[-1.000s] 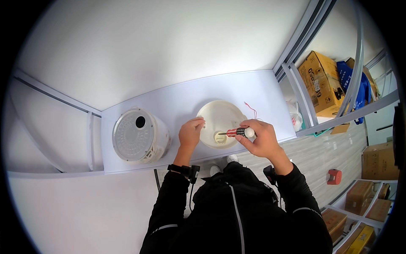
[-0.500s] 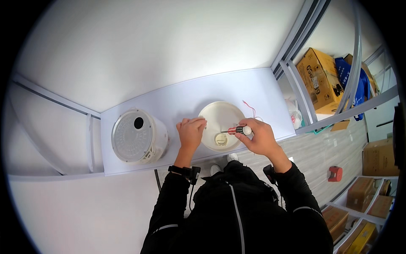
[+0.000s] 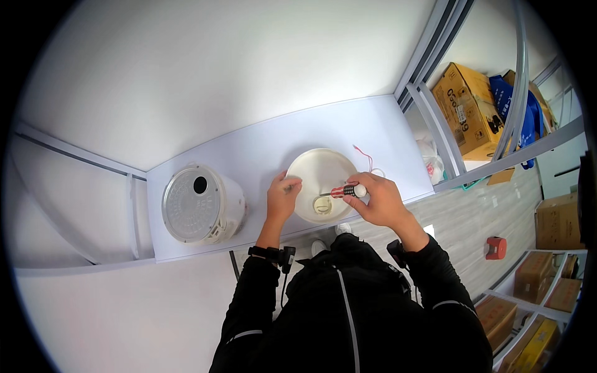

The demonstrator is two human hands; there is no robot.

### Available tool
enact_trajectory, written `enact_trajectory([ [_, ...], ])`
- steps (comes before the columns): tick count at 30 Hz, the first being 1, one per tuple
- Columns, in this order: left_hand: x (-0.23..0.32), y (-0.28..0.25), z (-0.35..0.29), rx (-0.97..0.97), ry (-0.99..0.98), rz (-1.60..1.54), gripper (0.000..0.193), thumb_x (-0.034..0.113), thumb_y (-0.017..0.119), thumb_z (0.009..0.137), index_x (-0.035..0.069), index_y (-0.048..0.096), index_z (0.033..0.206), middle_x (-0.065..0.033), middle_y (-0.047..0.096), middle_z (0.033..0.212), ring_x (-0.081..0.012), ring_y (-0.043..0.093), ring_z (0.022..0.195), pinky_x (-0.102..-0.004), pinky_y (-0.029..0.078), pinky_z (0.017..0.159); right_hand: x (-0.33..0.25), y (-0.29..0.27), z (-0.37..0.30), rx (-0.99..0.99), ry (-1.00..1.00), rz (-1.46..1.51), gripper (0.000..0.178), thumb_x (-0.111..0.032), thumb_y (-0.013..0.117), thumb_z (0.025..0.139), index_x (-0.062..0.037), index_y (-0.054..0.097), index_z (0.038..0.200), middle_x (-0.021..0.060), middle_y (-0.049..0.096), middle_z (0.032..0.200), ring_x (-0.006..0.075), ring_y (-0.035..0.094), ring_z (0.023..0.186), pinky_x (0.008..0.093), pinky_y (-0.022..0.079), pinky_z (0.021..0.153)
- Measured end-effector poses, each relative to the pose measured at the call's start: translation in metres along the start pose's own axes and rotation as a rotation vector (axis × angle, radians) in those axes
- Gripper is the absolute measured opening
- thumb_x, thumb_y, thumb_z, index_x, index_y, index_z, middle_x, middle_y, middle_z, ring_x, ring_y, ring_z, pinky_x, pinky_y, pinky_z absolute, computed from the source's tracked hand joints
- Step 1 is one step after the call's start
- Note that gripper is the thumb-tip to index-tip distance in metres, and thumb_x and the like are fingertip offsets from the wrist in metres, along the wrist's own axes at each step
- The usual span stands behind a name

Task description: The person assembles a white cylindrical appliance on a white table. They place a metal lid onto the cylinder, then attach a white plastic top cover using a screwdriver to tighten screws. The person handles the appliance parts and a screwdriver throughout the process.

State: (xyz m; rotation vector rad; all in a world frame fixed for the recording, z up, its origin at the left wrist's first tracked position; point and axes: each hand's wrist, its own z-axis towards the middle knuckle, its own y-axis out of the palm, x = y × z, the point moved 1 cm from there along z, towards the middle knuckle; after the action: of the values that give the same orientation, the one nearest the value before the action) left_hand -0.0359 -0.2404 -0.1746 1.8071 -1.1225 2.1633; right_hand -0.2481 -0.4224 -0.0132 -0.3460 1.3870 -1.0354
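A round, shallow cream-coloured cover rests near the front of the white table, with a small raised ring on its inside. My left hand grips its left rim, thumb on the inner side. In my right hand is a screwdriver with a red and black handle and a pale end. Its shaft points left, and the tip is over the cover by the ring; whether it touches cannot be made out. Red wires stick out beyond the cover's right side.
A white cylindrical appliance with a grey perforated-looking face and a dark round hole stands on the table at left. Metal frame bars edge the right side. Beyond are a yellow-brown carton, a red stool and shelved boxes.
My left hand has come down from above the cover's rim and closed on it. The screwdriver in my right hand has shifted very slightly.
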Motion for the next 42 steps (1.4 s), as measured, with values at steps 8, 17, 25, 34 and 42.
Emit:
enact_trajectory([
  [8,0.002,-0.001,0.0,-0.022,-0.022,-0.079,0.018,0.011,0.077,0.093,0.003,0.08,0.109,-0.0126,0.075,0.114,-0.0205,0.072,0.099,-0.0319,0.056,0.088,0.007,0.004,0.0,0.063,-0.068,-0.007,0.035,-0.03,0.082,0.086,-0.0114,0.069,0.113,0.0088,0.075,0.103,0.0327,0.071,0.079,0.0419,0.055,0.069],
  [17,0.005,-0.004,-0.002,-0.057,-0.117,-0.143,0.021,0.013,0.074,0.095,0.002,0.079,0.111,-0.0124,0.078,0.108,-0.0224,0.075,0.097,-0.0332,0.057,0.088,0.009,0.0,0.0,0.036,-0.062,-0.027,0.036,-0.028,0.083,0.086,-0.0107,0.068,0.114,0.009,0.074,0.101,0.0333,0.07,0.081,0.0414,0.055,0.071],
  [25,0.013,-0.01,-0.007,-0.041,-0.069,-0.05,0.018,0.011,0.073,0.095,0.001,0.078,0.11,-0.0131,0.078,0.109,-0.0225,0.075,0.096,-0.0338,0.058,0.086,0.008,0.0,0.002,0.071,-0.096,-0.016,0.035,-0.029,0.083,0.086,-0.0105,0.068,0.112,0.0083,0.074,0.099,0.032,0.07,0.076,0.0408,0.054,0.068],
  [34,0.019,-0.017,-0.006,-0.091,0.019,0.0,0.017,0.011,0.074,0.093,0.003,0.079,0.107,-0.0148,0.074,0.117,-0.0264,0.075,0.096,-0.0358,0.06,0.085,0.01,0.001,0.004,0.056,-0.078,-0.021,0.036,-0.029,0.083,0.086,-0.0103,0.068,0.113,0.0093,0.075,0.101,0.032,0.071,0.077,0.0406,0.054,0.068],
  [42,0.022,-0.02,-0.006,-0.152,0.039,-0.01,0.018,0.011,0.073,0.094,0.004,0.08,0.109,-0.0149,0.074,0.113,-0.0268,0.074,0.097,-0.0343,0.059,0.085,0.001,-0.003,0.008,-0.042,0.014,0.0,0.039,-0.027,0.084,0.086,-0.0091,0.069,0.116,0.0118,0.075,0.107,0.036,0.072,0.091,0.042,0.057,0.079],
])
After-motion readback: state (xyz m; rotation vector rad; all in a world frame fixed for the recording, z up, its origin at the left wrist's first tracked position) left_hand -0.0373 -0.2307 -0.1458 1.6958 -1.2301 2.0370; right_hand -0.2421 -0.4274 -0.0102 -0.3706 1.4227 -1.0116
